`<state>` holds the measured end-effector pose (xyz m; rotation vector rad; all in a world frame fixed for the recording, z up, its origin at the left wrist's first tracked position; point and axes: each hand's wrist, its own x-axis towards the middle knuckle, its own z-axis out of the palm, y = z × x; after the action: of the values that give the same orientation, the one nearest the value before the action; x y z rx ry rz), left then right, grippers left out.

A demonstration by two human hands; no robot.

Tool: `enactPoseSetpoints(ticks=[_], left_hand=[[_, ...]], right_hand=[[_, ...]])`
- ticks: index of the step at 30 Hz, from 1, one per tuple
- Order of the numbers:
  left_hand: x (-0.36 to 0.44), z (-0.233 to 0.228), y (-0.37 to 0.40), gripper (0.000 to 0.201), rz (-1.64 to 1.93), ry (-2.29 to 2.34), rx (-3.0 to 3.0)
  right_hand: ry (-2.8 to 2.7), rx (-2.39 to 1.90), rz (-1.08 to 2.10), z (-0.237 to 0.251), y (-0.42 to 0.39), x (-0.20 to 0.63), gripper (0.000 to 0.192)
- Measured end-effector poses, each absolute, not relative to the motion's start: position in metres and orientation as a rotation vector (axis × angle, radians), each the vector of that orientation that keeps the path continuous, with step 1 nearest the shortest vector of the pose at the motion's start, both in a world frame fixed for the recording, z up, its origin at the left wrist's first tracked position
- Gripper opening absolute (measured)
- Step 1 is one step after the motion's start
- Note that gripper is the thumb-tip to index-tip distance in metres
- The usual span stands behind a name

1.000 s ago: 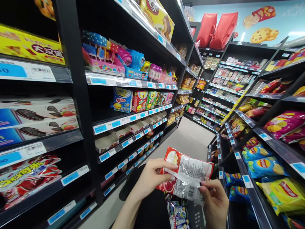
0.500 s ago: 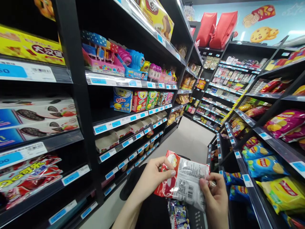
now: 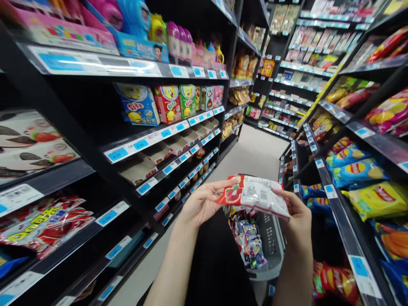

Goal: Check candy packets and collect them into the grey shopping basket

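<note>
Both of my hands hold a red and white snack packet (image 3: 255,196) flat, its printed white back turned upward. My left hand (image 3: 204,203) pinches the red end with thumb and fingers. My right hand (image 3: 297,216) grips the white end from below. The packet hovers right over a grey shopping basket (image 3: 270,242) that holds several small snack packs (image 3: 247,238).
Black shelves with blue price tags line both sides of a narrow aisle. Boxed sweets (image 3: 165,102) and cookie boxes (image 3: 32,144) are on the left, chip bags (image 3: 357,170) on the right. Grey floor (image 3: 251,157) runs ahead to more shelves.
The view has tilted downward, so the basket shows. The packet has gone from upright to lying flat between my hands, over the basket.
</note>
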<state>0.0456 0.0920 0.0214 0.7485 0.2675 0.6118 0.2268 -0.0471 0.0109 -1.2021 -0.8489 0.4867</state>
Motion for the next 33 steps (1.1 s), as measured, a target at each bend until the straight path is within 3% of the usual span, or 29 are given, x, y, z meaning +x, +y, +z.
enactPoseSetpoints(ticks=[3,8,13,16,21,23,26,28,33], left_hand=[[0.056,0.015,0.092,0.052,0.56,0.269,0.87],[0.081,-0.004,0.091,0.024,0.517,0.622,1.348],[0.102,-0.024,0.096,0.038,0.433,0.712,1.558],[0.115,-0.043,0.099,0.037,0.328,0.763,1.678],[0.126,-0.074,0.103,0.028,0.182,0.925,1.9],[0.12,-0.075,0.113,0.019,0.171,1.002,1.953],[0.1,-0.065,0.142,0.044,0.208,1.154,1.992],[0.081,-0.056,0.169,0.048,0.245,1.272,2.002],[0.025,-0.045,0.227,0.033,0.307,1.69,2.014]], right_hand=[[-0.865,-1.386,0.235,0.009,-0.046,0.235,0.022],[-0.922,-1.503,0.061,-0.006,-0.048,0.254,0.02],[-0.914,-1.565,0.254,-0.044,-0.06,0.275,0.028],[-0.885,-1.615,0.411,-0.074,-0.069,0.282,0.022],[-0.811,-1.721,0.555,-0.135,-0.077,0.284,0.029],[-0.776,-1.757,0.581,-0.163,-0.079,0.286,0.034],[-0.73,-1.804,0.61,-0.206,-0.084,0.29,0.04],[-0.703,-1.816,0.645,-0.231,-0.086,0.292,0.039],[-0.608,-1.785,0.745,-0.268,-0.073,0.276,0.034]])
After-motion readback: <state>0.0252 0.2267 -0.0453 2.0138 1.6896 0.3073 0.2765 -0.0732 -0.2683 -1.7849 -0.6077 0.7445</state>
